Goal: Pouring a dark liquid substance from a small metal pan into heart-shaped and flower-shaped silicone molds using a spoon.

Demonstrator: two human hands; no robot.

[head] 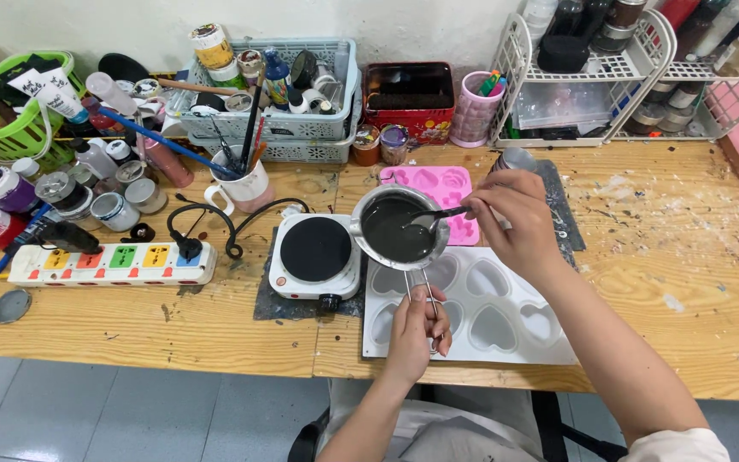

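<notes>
My left hand [416, 323] grips the wire handle of a small steel melting pot [397, 226] filled with dark grey liquid. The pot hangs above the top left of a white heart-cavity silicone mould [506, 329]. My right hand [515, 218] holds a metal spoon [438, 216] whose bowl dips into the liquid. Behind the pot lies a pink silicone mould [438, 184]. A small white electric hot plate [316, 254] with a black top sits just left of the pot.
A power strip with coloured sockets [113, 263] lies at the left, among jars and paint tubs. Grey baskets [280, 120] of tools, a white mug of brushes [241, 184], a red tin [410, 98] and a white wire rack [609, 77] line the back. A green basket [10, 115] stands far left.
</notes>
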